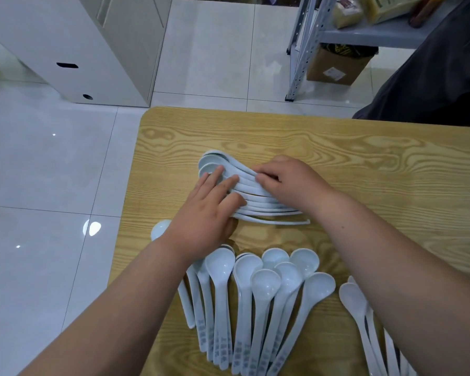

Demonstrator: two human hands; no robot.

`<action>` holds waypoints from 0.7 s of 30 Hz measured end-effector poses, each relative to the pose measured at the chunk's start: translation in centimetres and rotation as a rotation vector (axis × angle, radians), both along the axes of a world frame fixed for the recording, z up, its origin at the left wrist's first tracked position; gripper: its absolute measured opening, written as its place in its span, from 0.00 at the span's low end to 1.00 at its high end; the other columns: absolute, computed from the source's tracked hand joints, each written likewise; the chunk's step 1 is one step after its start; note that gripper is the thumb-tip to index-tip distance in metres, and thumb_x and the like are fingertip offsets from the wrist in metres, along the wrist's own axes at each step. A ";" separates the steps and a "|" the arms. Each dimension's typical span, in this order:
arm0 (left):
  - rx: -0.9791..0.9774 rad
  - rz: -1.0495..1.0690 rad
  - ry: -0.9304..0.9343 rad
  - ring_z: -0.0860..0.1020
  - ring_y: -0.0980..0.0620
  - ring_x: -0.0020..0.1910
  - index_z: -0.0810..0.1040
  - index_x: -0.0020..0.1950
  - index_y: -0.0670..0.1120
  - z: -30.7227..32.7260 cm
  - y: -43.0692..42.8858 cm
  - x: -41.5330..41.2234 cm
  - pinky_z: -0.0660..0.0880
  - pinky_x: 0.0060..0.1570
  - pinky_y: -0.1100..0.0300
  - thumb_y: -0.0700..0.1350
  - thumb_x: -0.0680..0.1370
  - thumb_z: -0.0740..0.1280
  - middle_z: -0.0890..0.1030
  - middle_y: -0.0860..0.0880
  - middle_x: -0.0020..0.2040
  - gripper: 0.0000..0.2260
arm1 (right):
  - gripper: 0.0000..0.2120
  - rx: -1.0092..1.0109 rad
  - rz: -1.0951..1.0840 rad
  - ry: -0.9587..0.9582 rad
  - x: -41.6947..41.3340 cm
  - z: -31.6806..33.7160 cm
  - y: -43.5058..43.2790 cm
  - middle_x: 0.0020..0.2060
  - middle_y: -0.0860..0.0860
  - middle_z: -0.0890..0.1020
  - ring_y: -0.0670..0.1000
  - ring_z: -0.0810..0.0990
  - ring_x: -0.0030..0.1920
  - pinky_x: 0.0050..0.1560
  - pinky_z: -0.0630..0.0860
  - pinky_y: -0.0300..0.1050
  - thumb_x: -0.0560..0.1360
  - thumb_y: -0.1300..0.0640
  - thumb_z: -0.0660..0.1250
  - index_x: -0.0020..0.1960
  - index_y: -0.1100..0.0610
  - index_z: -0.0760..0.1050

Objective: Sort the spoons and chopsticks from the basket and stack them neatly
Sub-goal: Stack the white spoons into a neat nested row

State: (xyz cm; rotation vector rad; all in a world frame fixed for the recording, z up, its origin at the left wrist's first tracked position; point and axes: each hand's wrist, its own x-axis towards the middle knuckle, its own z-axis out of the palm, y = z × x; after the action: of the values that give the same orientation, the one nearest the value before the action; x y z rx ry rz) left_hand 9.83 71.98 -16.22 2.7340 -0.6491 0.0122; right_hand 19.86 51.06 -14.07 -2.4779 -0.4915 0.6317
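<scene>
- Spoons of white plastic form a nested stack (266,206) lying on its side near the middle of the wooden desk (364,158), bowls toward 9 o'clock and handles toward 3 o'clock.
- Left hand (206,213) lies flat on the bowl end of the stack, its fingers straight and pressing on the spoons.
- Right hand (291,180) holds the stack at the handles, fingers curled over the near side and the thumb on the far side.
- Toward 6 o'clock a row of loose spoons (266,283) lies face up near the desk's edge, bowls toward 12 o'clock, handles overlapping and printed with grey marks.
- At 5 o'clock a smaller group of spoons (353,297) is partly hidden under the right forearm.
- One single spoon (160,229) shows only its bowl at 8 o'clock, just beside the left wrist.
- Beyond the desk, on the white tiled floor (52,158), a white cabinet (92,50) stands at 11 o'clock, while a metal shelf (304,50) with a cardboard box (337,66) under it stands at 1 o'clock.
</scene>
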 end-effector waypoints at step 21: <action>-0.383 0.266 0.280 0.50 0.58 0.79 0.51 0.81 0.44 -0.5 1.0 2.8 0.49 0.66 0.80 0.46 0.71 0.77 0.53 0.45 0.81 0.47 | 0.52 -0.291 0.194 -0.349 -3.8 -3.0 -1.7 0.75 0.54 0.63 0.54 0.58 0.75 0.75 0.51 0.54 0.69 0.23 0.54 0.81 0.56 0.52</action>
State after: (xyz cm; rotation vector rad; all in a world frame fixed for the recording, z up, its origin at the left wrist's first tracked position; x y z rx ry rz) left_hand 12.63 72.94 -16.68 2.3686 -0.1793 -0.1639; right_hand 16.11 49.35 -17.04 -2.8577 -0.8319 0.3603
